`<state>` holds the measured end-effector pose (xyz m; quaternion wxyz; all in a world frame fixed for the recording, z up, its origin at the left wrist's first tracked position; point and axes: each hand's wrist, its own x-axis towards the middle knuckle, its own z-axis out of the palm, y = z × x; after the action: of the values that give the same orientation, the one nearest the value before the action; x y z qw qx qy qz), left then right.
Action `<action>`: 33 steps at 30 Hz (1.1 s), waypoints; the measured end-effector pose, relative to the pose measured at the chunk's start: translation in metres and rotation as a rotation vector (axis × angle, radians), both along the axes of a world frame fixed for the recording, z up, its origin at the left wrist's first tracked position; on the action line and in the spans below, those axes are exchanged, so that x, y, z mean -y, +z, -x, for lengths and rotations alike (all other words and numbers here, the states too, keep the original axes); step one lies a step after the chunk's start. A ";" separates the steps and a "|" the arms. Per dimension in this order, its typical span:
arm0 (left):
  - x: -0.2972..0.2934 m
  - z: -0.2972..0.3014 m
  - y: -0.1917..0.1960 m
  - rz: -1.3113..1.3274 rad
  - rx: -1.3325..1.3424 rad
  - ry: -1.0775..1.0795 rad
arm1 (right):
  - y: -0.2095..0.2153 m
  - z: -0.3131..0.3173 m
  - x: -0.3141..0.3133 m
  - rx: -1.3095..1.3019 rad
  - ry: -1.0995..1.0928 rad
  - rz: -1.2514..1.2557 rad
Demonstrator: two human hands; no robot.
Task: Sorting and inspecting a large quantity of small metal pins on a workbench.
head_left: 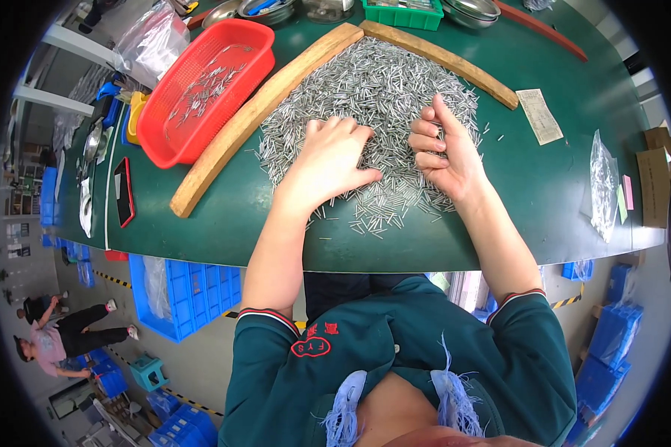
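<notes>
A wide heap of small silvery metal pins [380, 89] lies loose on the green table [224, 237], thinning toward me. My left hand [332, 160] rests palm down on the heap's left part, its fingers bent and its thumb held apart; it is open, and any pins beneath it are hidden. To the right, my right hand [449, 153] is turned on its side over the pins, fingers curled in and thumb raised. Whatever may lie inside those curled fingers cannot be made out.
Two wooden bars [268, 104] [443, 58] meet at the far side, hemming in the heap. Left of them stands a red basket [156, 138] holding some pins. A phone [124, 192], a paper slip [540, 117], a plastic bag [604, 186] and a green tray [402, 16] are also on the table.
</notes>
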<state>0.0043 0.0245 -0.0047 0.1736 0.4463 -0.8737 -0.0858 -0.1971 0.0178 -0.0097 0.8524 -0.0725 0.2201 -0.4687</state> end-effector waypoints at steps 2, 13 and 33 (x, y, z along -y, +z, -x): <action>0.001 0.005 -0.002 -0.051 -0.003 0.027 | 0.000 -0.001 0.000 -0.031 0.006 0.011; 0.017 0.004 0.002 -0.093 -0.418 0.124 | 0.010 -0.008 -0.007 -0.413 0.056 0.124; 0.015 0.011 0.006 -0.599 -1.031 0.087 | 0.010 -0.013 -0.013 -0.531 0.059 0.266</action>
<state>-0.0063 0.0095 0.0014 0.4454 0.4120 -0.5954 -0.5267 -0.1846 0.0307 0.0005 0.7613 -0.3101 0.3696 -0.4331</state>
